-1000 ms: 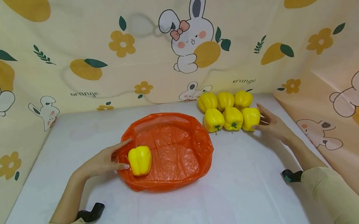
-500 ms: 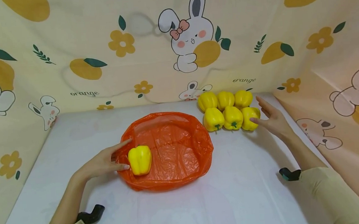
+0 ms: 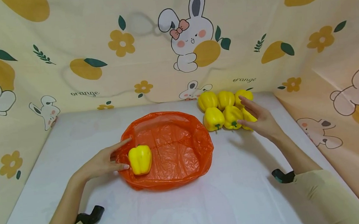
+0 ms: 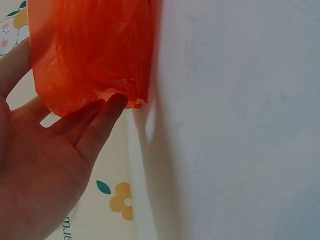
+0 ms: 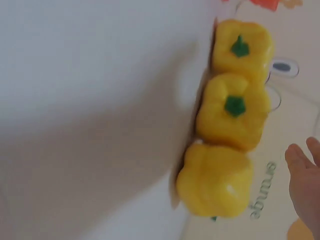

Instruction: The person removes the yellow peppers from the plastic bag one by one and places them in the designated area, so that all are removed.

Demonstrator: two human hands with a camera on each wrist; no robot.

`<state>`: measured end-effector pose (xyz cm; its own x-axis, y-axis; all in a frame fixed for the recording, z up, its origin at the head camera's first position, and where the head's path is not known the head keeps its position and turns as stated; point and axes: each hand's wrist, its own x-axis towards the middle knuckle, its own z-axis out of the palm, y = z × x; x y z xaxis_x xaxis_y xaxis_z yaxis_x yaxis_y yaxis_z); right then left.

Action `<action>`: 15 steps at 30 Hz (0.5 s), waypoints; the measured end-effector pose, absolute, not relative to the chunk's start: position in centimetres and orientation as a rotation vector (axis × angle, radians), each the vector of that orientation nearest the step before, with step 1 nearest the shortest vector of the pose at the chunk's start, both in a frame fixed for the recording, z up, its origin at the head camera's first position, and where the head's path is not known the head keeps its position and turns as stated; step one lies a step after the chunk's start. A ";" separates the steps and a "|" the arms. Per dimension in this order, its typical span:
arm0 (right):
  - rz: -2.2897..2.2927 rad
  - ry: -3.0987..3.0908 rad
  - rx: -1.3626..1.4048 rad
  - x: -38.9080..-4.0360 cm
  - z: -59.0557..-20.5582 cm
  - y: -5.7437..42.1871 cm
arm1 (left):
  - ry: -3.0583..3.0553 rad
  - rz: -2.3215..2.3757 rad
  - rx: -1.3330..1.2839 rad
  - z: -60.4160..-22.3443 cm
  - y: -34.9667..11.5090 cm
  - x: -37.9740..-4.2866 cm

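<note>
An orange-red plastic bag (image 3: 182, 153) stands with its mouth spread wide on the white table. One yellow bell pepper (image 3: 140, 160) lies inside, near its left wall. My left hand (image 3: 97, 163) rests against the bag's left side with extended fingers; in the left wrist view its fingertips touch the plastic from outside. My right hand (image 3: 261, 122) hovers at the right end of a group of yellow bell peppers (image 3: 213, 119), fingers spread, nothing held. It partly covers the front right pepper (image 3: 248, 117) in the head view. The right wrist view shows the front row, including a bell pepper (image 5: 215, 180) without a visible stem.
Peppers stand in two rows, the back row including a bell pepper (image 3: 207, 101) close to the printed cloth wall (image 3: 150, 31). That cloth also rises along both sides of the white table (image 3: 185, 211). Black wrist-worn pieces show at both cuffs.
My right hand has drawn away from the front right pepper and shifted left, over the group. The left hand, the bag and the pepper inside have stayed in place.
</note>
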<state>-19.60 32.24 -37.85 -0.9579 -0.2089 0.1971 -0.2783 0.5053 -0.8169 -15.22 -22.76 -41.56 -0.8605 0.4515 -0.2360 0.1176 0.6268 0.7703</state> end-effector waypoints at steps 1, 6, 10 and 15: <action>1.471 -2.661 0.445 -19.5 -37.8 31.9 | 2.443 1.113 0.450 -41.5 -22.8 -15.2; 1.507 -2.611 0.578 -19.4 -38.0 30.1 | 2.446 1.116 0.461 -41.6 -23.0 -15.0; 1.566 -2.582 0.681 -19.3 -38.5 28.6 | 2.450 1.115 0.443 -41.9 -23.0 -14.8; 1.631 -2.597 0.707 -19.2 -38.9 26.9 | 2.438 1.113 0.414 -42.0 -22.7 -14.7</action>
